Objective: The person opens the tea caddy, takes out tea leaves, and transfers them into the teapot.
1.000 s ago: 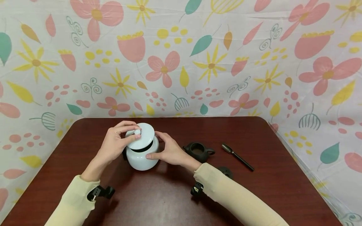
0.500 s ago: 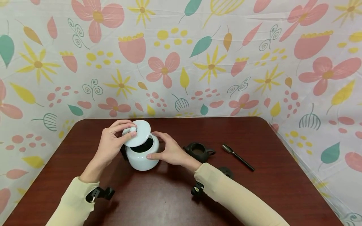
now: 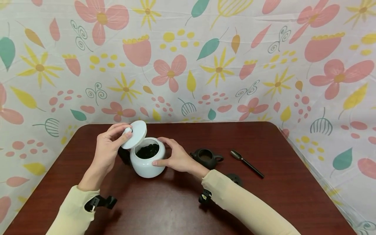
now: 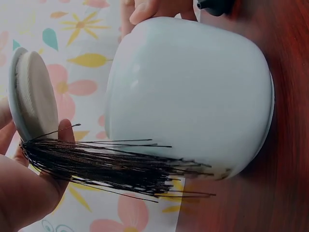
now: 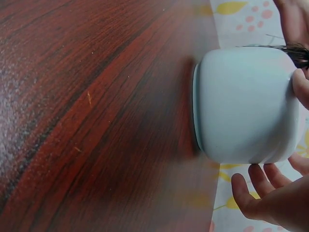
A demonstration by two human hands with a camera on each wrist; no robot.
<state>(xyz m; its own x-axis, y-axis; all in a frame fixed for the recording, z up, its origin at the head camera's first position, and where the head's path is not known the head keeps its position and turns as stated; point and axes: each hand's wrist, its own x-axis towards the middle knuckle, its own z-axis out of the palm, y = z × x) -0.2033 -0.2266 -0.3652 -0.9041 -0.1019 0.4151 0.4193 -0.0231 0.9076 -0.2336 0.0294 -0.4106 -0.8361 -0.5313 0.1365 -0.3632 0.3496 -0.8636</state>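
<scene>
While left hand (image 3: 105,147) pinches tilted lid (image 3: 138,133) by knob (image 3: 128,130), clear of jar (image 3: 145,168) on table (image 3: 164,209), right hand (image 3: 178,158) grips jar's side; likely slippery, breakable ceramic, knob and sides safest holds.

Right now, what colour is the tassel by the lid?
The tassel looks black; the left wrist view shows it best.

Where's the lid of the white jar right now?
In the head view, the lid is on the left side of the picture, tilted in the left hand, above and left of the open jar.
</scene>
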